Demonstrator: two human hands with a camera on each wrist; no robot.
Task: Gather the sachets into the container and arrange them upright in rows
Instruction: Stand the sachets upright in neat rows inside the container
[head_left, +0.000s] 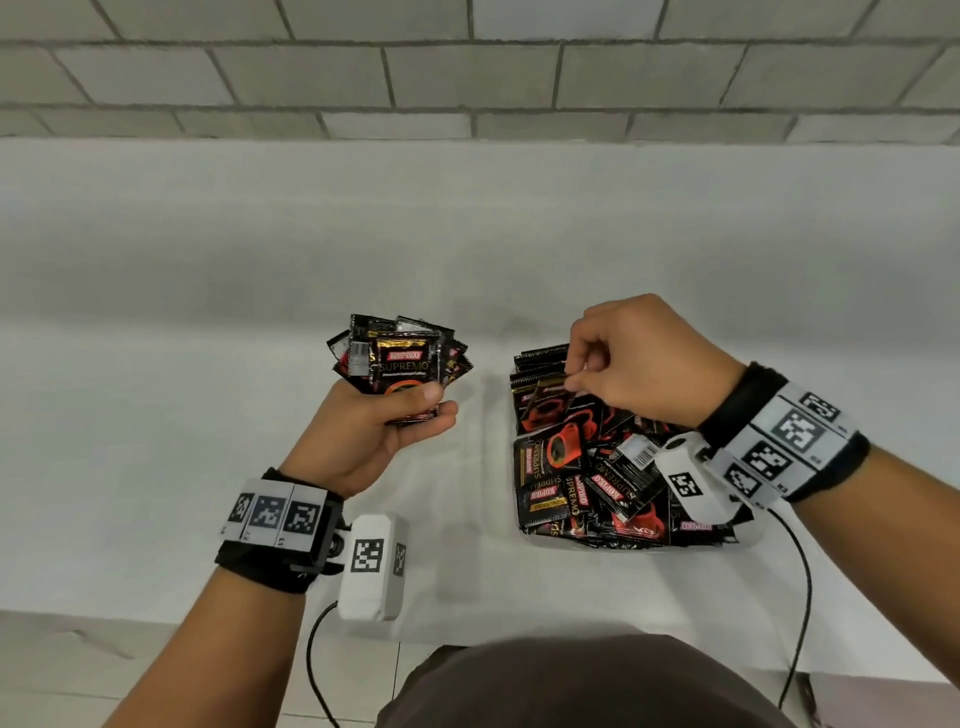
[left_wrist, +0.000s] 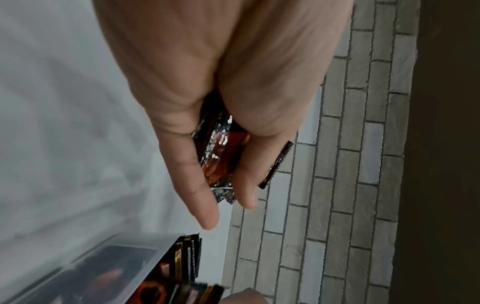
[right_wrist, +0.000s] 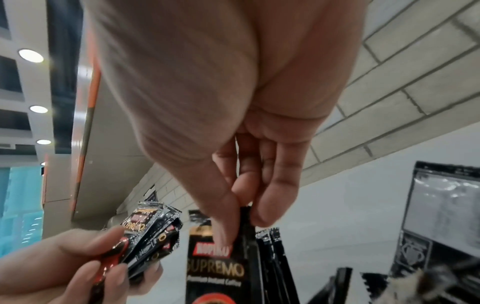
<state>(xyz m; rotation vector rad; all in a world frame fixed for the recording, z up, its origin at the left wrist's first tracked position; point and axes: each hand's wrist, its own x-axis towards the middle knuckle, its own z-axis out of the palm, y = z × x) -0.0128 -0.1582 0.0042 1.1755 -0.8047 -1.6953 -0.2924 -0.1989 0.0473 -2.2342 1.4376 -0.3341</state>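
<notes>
My left hand (head_left: 415, 415) holds a fanned bundle of black Kopiko Supremo sachets (head_left: 400, 364) above the table, thumb pressed on the front one; the left wrist view shows the fingers (left_wrist: 205, 205) curled behind the bundle (left_wrist: 221, 156). To the right stands a clear plastic container (head_left: 753, 530) full of loose sachets (head_left: 587, 478), with a few upright ones (head_left: 540, 358) at its far end. My right hand (head_left: 569, 382) pinches the top edge of one sachet (head_left: 545, 405) over the container's far left part; in the right wrist view this sachet (right_wrist: 215, 271) hangs upright under thumb and fingers.
A white cloth covers the table (head_left: 208, 312), which runs back to a grey brick wall (head_left: 467, 78). The table's front edge (head_left: 156, 618) lies close to my body. Cables (head_left: 800, 597) trail from the wrist cameras.
</notes>
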